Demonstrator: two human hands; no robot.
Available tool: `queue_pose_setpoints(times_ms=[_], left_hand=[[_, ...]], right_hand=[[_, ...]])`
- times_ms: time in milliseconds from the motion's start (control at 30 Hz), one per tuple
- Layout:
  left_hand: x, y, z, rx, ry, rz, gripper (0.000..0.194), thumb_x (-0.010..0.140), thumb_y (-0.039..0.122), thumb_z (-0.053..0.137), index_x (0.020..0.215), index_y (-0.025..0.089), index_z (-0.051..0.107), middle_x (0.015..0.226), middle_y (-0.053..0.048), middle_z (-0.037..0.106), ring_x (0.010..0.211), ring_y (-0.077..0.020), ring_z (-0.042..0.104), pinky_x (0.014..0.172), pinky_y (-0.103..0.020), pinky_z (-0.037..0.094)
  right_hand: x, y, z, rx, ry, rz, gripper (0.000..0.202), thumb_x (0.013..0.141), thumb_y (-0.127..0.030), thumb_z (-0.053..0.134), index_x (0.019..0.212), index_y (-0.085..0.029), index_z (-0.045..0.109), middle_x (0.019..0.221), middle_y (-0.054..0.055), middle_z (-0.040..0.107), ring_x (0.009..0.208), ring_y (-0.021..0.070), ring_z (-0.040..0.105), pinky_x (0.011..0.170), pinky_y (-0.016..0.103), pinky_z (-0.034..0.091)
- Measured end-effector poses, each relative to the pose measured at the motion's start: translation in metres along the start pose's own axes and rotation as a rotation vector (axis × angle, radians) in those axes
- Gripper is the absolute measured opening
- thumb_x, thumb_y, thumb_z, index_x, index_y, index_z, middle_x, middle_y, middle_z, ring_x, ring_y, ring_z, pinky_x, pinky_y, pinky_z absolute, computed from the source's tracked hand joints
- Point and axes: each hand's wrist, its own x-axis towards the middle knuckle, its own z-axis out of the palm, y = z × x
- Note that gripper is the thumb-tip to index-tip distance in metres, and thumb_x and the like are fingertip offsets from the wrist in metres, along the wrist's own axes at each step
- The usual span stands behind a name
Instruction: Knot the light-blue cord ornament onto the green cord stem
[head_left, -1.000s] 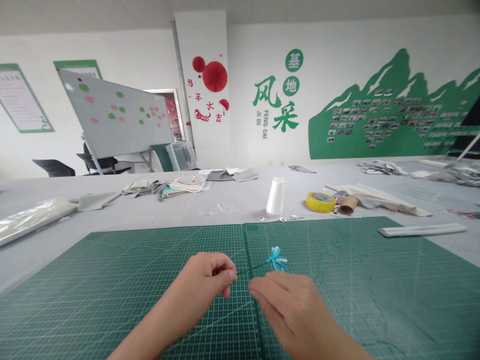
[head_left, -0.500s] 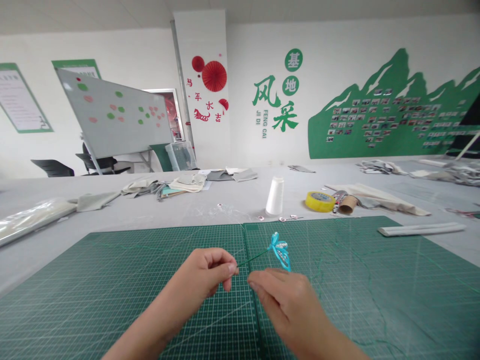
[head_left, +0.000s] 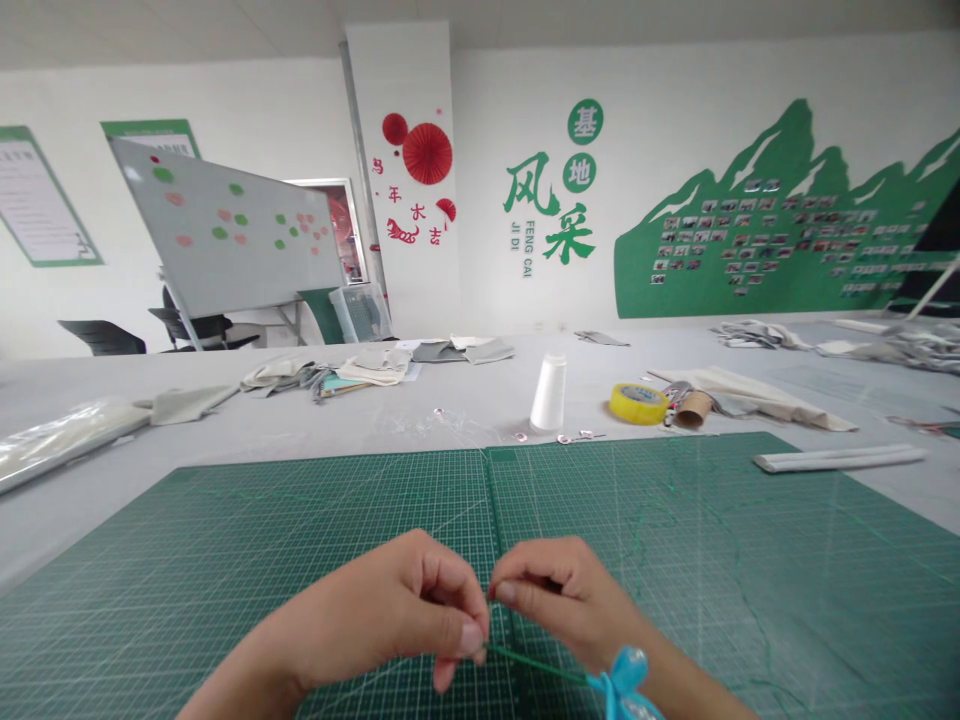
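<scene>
My left hand (head_left: 405,612) pinches the end of a thin green stem (head_left: 534,662) between thumb and fingers. The stem runs right and slightly down to a shiny light-blue artificial flower (head_left: 624,686), which hangs in front of my right wrist and is partly cut off by the bottom edge. My right hand (head_left: 564,598) is closed in a pinch close beside the left fingertips; whatever lies between its fingers is too small to make out. Both hands are over the green cutting mats (head_left: 247,540). A loose green thread (head_left: 739,560) curls across the right mat.
Behind the mats stand a white thread cone (head_left: 550,393), a yellow tape roll (head_left: 637,403) and a cardboard tube (head_left: 694,408). A rolled pale cloth (head_left: 840,459) lies on the right mat's edge. Fabric scraps (head_left: 375,366) and a plastic-wrapped bundle (head_left: 67,435) lie on the left.
The blue flower has swung from above my right hand down to below it, nearer to me. My left hand has turned and lowered, still pinching the stem. The hands are closer together.
</scene>
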Motion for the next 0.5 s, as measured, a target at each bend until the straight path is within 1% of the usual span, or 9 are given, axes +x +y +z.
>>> queue_pose_setpoints(times_ms=[100,233,367,500], left_hand=[[-0.001,-0.002,0.001,0.046,-0.021,-0.044,0.008,0.072,0.018,0.059,0.069,0.017,0.066,0.057,0.004,0.056,0.052,-0.0094,0.049,0.055,-0.021,0.036],[-0.002,-0.002,0.003,0.132,-0.005,-0.082,0.008,0.070,0.017,0.058,0.066,0.017,0.065,0.052,0.005,0.054,0.049,-0.0094,0.045,0.052,-0.020,0.034],[-0.004,-0.001,0.004,0.229,0.038,-0.083,0.012,0.072,0.018,0.055,0.065,0.019,0.065,0.052,0.005,0.055,0.048,-0.0097,0.040,0.051,-0.021,0.032],[-0.004,-0.001,0.005,0.325,0.116,-0.074,0.015,0.073,0.018,0.052,0.067,0.019,0.065,0.055,0.004,0.057,0.050,-0.0109,0.042,0.051,-0.022,0.032]], right_hand=[[-0.001,-0.001,0.002,0.025,-0.047,0.030,0.017,0.082,-0.024,0.062,0.071,-0.016,0.073,0.059,-0.002,0.056,0.058,0.0116,0.048,0.056,0.023,0.036],[-0.004,-0.005,0.002,-0.007,-0.063,0.075,0.015,0.082,-0.021,0.063,0.072,-0.017,0.073,0.060,-0.004,0.055,0.058,0.0105,0.047,0.056,0.021,0.035],[-0.006,-0.011,0.001,-0.082,-0.038,0.040,0.017,0.084,-0.022,0.062,0.071,-0.017,0.071,0.059,-0.004,0.054,0.057,0.0103,0.046,0.054,0.021,0.035],[-0.008,-0.020,0.001,-0.202,0.014,-0.026,0.020,0.088,-0.020,0.057,0.071,-0.018,0.068,0.063,-0.003,0.061,0.060,0.0115,0.053,0.057,0.022,0.038]])
